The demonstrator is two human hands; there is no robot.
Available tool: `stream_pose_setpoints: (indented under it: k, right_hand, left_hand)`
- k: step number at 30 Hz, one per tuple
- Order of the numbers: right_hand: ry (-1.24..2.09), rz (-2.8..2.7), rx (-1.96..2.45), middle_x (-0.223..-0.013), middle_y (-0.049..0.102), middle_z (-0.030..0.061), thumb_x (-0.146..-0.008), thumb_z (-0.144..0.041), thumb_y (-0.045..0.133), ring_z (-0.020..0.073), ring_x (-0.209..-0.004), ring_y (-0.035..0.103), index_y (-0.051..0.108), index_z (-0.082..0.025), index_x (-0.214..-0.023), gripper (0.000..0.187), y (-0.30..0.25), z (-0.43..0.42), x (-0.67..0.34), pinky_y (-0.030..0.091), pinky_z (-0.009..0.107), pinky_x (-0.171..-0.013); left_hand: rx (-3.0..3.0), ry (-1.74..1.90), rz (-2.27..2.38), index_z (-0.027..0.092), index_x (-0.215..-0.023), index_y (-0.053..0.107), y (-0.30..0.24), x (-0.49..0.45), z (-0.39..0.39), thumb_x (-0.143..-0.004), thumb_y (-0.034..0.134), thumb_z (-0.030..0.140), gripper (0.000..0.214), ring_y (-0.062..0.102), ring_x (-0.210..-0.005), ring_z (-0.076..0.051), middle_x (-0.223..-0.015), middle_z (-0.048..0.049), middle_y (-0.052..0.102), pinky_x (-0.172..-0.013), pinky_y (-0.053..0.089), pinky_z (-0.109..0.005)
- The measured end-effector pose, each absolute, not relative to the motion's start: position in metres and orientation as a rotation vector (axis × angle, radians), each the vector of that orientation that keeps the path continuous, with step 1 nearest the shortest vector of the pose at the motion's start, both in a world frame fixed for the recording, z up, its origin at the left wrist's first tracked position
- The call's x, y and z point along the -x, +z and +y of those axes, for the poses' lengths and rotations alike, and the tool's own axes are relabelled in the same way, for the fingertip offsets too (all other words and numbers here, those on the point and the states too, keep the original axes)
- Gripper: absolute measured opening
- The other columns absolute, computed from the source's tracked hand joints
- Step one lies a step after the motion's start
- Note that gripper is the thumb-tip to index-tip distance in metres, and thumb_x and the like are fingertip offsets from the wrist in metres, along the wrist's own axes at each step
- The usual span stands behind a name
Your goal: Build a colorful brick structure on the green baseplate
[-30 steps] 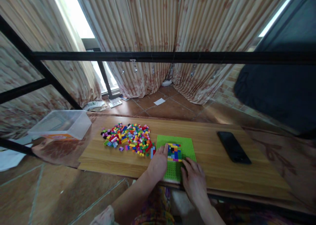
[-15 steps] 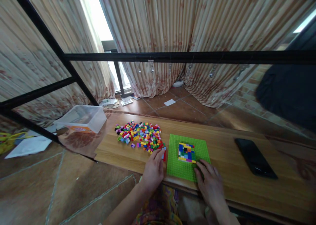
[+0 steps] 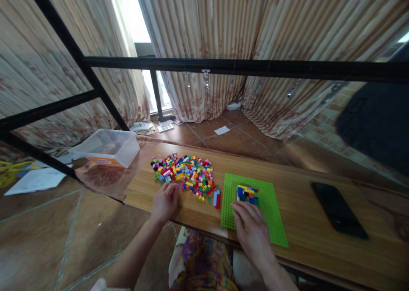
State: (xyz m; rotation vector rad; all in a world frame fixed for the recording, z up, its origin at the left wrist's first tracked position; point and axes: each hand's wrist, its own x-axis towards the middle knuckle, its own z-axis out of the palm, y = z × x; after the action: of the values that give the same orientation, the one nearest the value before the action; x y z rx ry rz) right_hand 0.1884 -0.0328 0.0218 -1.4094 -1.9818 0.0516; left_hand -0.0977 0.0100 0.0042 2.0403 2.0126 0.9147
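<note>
A green baseplate (image 3: 271, 206) lies on the wooden board (image 3: 198, 212), with a small block of coloured bricks (image 3: 246, 194) pressed onto it. My right hand (image 3: 251, 229) rests flat on the plate's near part, fingers spread, fingertips just short of the block. A pile of loose coloured bricks (image 3: 185, 176) lies left of the plate. My left hand (image 3: 164, 201) sits at the pile's near left edge, fingers curled toward the bricks; whether it holds one is hidden. A short stack of red, white and blue bricks (image 3: 217, 198) lies between pile and plate.
A black phone (image 3: 338, 212) lies at the board's right. A clear plastic tub (image 3: 107, 148) stands at the left end. A black metal frame bar (image 3: 243, 66) crosses the view above. Curtains hang behind, over a tiled floor.
My left hand moved from the baseplate's left edge out to the near side of the loose brick pile. My right hand slid up to just below the brick block. The view turned left.
</note>
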Motion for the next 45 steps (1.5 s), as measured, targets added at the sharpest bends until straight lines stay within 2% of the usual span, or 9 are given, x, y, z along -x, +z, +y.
stream_pose_setpoints:
  k: [7, 17, 22, 26, 32, 35, 38, 40, 45]
  right_hand:
    - [0.141, -2.104, 1.540, -0.090, 0.068, 0.0067, -0.092, -0.016, 0.039, 0.0206, -0.087, 0.059, 0.065, -0.019, -0.095, 0.026, 0.023, 0.000, -0.148, 0.043, 0.032, -0.081]
    - [0.183, -2.036, 1.902, -0.093, 0.064, 0.0124, -0.085, -0.022, 0.051, 0.0237, -0.083, 0.062, 0.062, -0.016, -0.100, 0.019, 0.019, 0.028, -0.115, 0.044, 0.033, -0.072]
    - [0.255, -1.984, 1.938, -0.096, 0.065, 0.0121, -0.080, -0.016, 0.052, 0.0227, -0.083, 0.063, 0.063, -0.016, -0.100, 0.022, 0.023, 0.030, -0.110, 0.045, 0.032, -0.072]
    - [0.450, -1.798, 1.832, -0.093, 0.067, 0.0112, -0.080, -0.017, 0.052, 0.0222, -0.083, 0.063, 0.065, -0.015, -0.100, 0.025, 0.025, 0.028, -0.115, 0.046, 0.033, -0.075]
    - [1.218, -1.101, 1.319, -0.089, 0.072, 0.0064, -0.073, -0.036, 0.065, 0.0184, -0.077, 0.064, 0.068, -0.016, -0.100, 0.033, 0.035, 0.016, -0.123, 0.050, 0.030, -0.068]
    - [1.431, -0.800, 1.168, -0.087, 0.072, 0.0046, -0.068, -0.039, 0.072, 0.0168, -0.074, 0.064, 0.070, -0.018, -0.097, 0.036, 0.044, 0.005, -0.125, 0.050, 0.029, -0.065]
    - [1.507, -0.693, 1.091, -0.089, 0.072, 0.0036, -0.067, -0.038, 0.074, 0.0159, -0.076, 0.064, 0.071, -0.020, -0.095, 0.034, 0.050, -0.003, -0.125, 0.050, 0.029, -0.069]
    - [1.494, -0.705, 1.094, -0.089, 0.073, 0.0034, -0.067, -0.038, 0.074, 0.0157, -0.077, 0.064, 0.071, -0.021, -0.095, 0.033, 0.052, -0.006, -0.125, 0.050, 0.028, -0.070]
    - [1.371, -0.863, 1.193, -0.088, 0.073, 0.0042, -0.071, -0.041, 0.071, 0.0177, -0.077, 0.065, 0.071, -0.020, -0.095, 0.032, 0.049, -0.012, -0.124, 0.050, 0.029, -0.069]
  left_hand:
    - [-2.100, 0.827, 1.968, 0.023, -0.099, 0.062, 0.001, 0.103, 0.023, -0.093, 0.042, 0.031, 0.023, 0.064, -0.086, -0.016, -0.100, -0.0028, 0.067, -0.075, 0.048, -0.026]
    - [-2.077, 0.854, 1.944, 0.023, -0.099, 0.063, 0.001, 0.104, 0.022, -0.092, 0.042, 0.033, 0.024, 0.064, -0.086, -0.016, -0.101, -0.0037, 0.068, -0.076, 0.047, -0.026]
    - [-2.080, 0.863, 1.938, 0.022, -0.098, 0.063, 0.001, 0.104, 0.023, -0.092, 0.044, 0.032, 0.022, 0.064, -0.085, -0.016, -0.100, -0.0029, 0.068, -0.075, 0.047, -0.026]
    - [-2.041, 0.930, 1.904, 0.021, -0.095, 0.063, 0.004, 0.106, 0.024, -0.090, 0.046, 0.033, 0.021, 0.064, -0.083, -0.016, -0.096, -0.0034, 0.068, -0.074, 0.048, -0.027]
    - [-1.615, 1.278, 1.778, 0.018, -0.094, 0.065, 0.020, 0.081, 0.007, -0.084, 0.054, 0.038, 0.024, 0.063, -0.079, -0.016, -0.090, -0.0048, 0.068, -0.073, 0.050, -0.027]
    - [-1.303, 1.263, 1.534, 0.017, -0.100, 0.065, 0.030, 0.048, -0.009, -0.081, 0.058, 0.042, 0.032, 0.064, -0.080, -0.017, -0.091, -0.0050, 0.069, -0.071, 0.051, -0.026]
    - [-1.018, 1.070, 1.275, 0.015, -0.101, 0.066, 0.039, 0.017, -0.018, -0.075, 0.064, 0.048, 0.042, 0.062, -0.066, -0.015, -0.077, -0.0036, 0.068, -0.058, 0.049, -0.024]
    - [-0.917, 1.009, 1.185, 0.014, -0.098, 0.067, 0.045, 0.006, -0.018, -0.070, 0.069, 0.047, 0.044, 0.060, -0.061, -0.013, -0.077, -0.0040, 0.069, -0.054, 0.047, -0.023]
    - [-0.881, 1.089, 1.225, 0.014, -0.092, 0.067, 0.052, 0.002, -0.013, -0.065, 0.073, 0.037, 0.036, 0.059, -0.062, -0.012, -0.075, -0.0030, 0.068, -0.055, 0.046, -0.021]
